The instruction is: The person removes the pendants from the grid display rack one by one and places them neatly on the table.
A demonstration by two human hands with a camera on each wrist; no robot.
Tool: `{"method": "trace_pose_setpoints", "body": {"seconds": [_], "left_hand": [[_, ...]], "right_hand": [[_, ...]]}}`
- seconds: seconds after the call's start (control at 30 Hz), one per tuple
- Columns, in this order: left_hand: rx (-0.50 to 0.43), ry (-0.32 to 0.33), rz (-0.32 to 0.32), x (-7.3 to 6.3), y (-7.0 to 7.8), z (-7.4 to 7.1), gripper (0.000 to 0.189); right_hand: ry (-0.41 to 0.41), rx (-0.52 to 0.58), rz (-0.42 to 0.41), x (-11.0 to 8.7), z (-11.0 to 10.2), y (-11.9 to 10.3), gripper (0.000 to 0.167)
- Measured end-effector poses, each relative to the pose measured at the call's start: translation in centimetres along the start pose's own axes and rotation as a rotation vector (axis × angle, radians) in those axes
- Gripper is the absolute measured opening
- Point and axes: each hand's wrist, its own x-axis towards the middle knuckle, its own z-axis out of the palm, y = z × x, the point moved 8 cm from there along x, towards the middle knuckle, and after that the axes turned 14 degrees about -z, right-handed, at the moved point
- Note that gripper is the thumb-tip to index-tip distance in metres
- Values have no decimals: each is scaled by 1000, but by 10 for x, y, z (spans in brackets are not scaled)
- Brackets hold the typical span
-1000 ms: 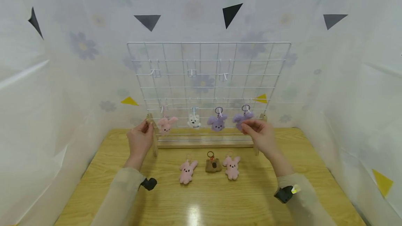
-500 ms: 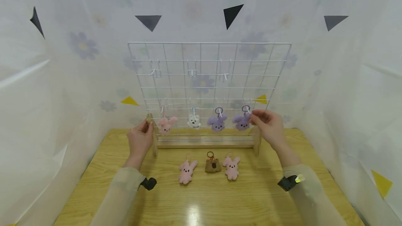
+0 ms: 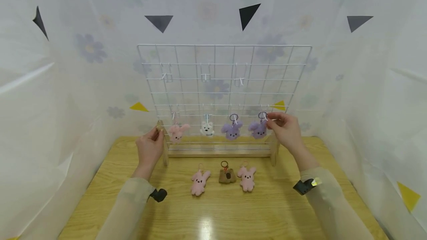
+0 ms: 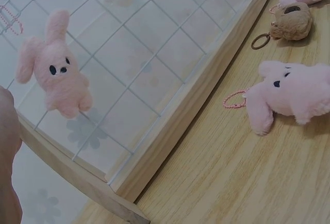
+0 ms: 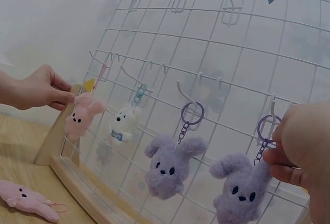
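My left hand (image 3: 150, 147) grips the top of the wooden stand's left post (image 3: 164, 151), thumb and fingers around it. At the grid's lower right, my right hand (image 3: 285, 127) has thumb and fingertips at the ring and ear of a purple plush rabbit keychain (image 5: 240, 188), which hangs on a white hook. Bent fingers and the thumb pinch at the ring's right edge in the right wrist view. Left of it on the same row hang another purple rabbit keychain (image 3: 231, 130), a white bear keychain (image 3: 207, 129) and a pink rabbit keychain (image 4: 62, 74).
A white wire grid (image 3: 215, 93) stands in the wooden base (image 3: 218, 153), with bare hooks (image 3: 205, 77) on its upper row. On the table (image 3: 207, 217) lie a pink rabbit (image 3: 199, 183), a brown plush keychain (image 3: 227, 176) and another pink rabbit (image 3: 247, 180).
My right hand has moved from the right purple rabbit's body out to the right and up to its ring. The left hand stays on the post.
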Motion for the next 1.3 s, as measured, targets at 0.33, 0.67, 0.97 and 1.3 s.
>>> {"method": "trace_pose_setpoints", "body": {"seconds": [0.33, 0.67, 0.97, 1.3], "left_hand": [[6, -9, 4, 0, 0, 0, 22], [-3, -22, -20, 0, -2, 0, 22], [16, -18, -23, 0, -1, 0, 21], [45, -9, -23, -1, -2, 0, 23]], "right_hand": [[9, 58, -14, 4, 3, -22, 19], [22, 45, 2, 6, 6, -2, 19], [42, 53, 16, 8, 2, -6, 22], [43, 76, 0, 7, -2, -13, 24]]}}
